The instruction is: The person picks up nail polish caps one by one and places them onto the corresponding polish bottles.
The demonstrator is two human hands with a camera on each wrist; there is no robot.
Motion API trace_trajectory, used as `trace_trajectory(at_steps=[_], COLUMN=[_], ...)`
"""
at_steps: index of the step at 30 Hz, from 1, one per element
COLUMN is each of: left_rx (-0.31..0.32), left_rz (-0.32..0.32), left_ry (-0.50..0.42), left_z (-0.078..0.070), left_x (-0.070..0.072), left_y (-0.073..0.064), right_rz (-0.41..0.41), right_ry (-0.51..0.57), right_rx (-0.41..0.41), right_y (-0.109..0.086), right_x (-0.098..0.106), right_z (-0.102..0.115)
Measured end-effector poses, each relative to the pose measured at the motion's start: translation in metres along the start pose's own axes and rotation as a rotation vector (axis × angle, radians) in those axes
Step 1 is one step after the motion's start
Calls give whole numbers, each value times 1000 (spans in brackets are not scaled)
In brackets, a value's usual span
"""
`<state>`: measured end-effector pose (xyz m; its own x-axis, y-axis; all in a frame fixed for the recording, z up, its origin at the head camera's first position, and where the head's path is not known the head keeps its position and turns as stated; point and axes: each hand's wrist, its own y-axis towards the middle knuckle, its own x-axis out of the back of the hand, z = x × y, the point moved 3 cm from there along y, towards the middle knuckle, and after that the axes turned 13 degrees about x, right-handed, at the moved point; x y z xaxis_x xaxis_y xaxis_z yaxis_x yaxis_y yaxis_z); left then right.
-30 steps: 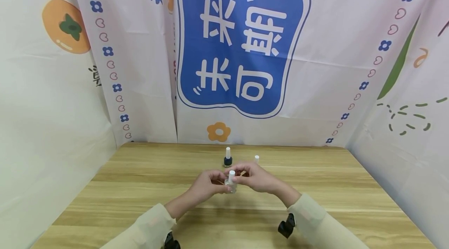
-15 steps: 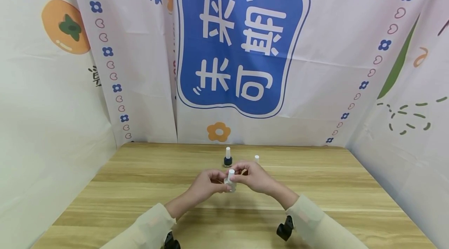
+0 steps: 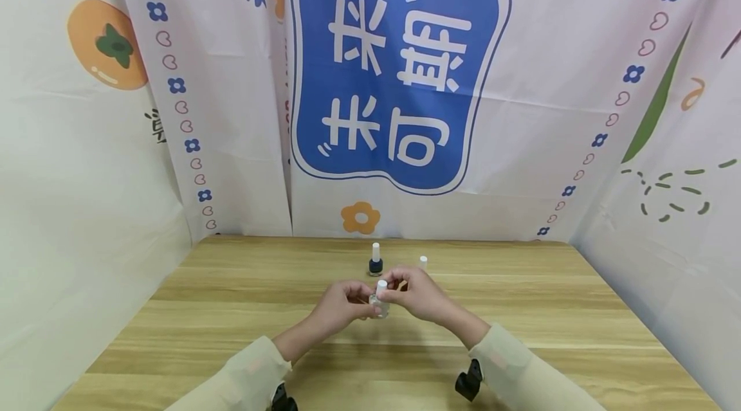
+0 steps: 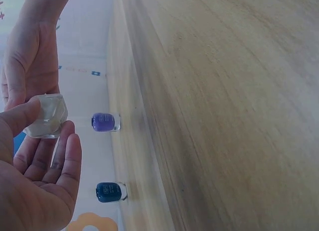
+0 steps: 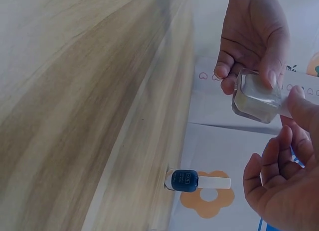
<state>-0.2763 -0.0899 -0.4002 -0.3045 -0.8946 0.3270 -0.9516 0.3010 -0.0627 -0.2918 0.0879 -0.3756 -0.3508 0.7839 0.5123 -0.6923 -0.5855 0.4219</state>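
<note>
A nail polish bottle (image 5: 256, 99) with clear glass and pale contents is held above the table. My left hand (image 3: 340, 306) grips its glass body, the thumb (image 4: 22, 116) pressed on one side. On its white cap (image 3: 381, 286), which sits on the bottle, my right hand (image 3: 421, 296) has a pinch between thumb and fingers. The bottle leans slightly in the head view. Behind the hands a dark teal nail polish bottle (image 3: 375, 265) stands upright. A purple nail polish bottle (image 4: 103, 122) stands to its right; the head view shows only its white cap (image 3: 423, 261), the rest hidden by my right hand.
The wood-grain table (image 3: 243, 308) runs back to a printed white cloth (image 3: 538, 160) hanging behind it. More cloth hangs along the left and right sides. A black wrist camera (image 3: 469, 380) is strapped at my right sleeve, another (image 3: 283, 398) at the left.
The held bottle has shifted very slightly left. My right wrist has turned a little, its camera moving slightly down and left. Both hands keep their hold, and the standing bottles have not moved.
</note>
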Motion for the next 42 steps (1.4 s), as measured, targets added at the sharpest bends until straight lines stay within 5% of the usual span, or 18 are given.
trace_trajectory(at_steps=[26,42], left_rx=[23,8], left_rz=[1,-144], left_ry=[-40,-25], left_z=[-1,1], left_x=[2,7], left_y=[0,12], right_rz=[-67,-165], right_ry=[9,-50], right_rx=[-41,-23], right_y=[0,11], right_x=[-2,-4], right_z=[-1,-3])
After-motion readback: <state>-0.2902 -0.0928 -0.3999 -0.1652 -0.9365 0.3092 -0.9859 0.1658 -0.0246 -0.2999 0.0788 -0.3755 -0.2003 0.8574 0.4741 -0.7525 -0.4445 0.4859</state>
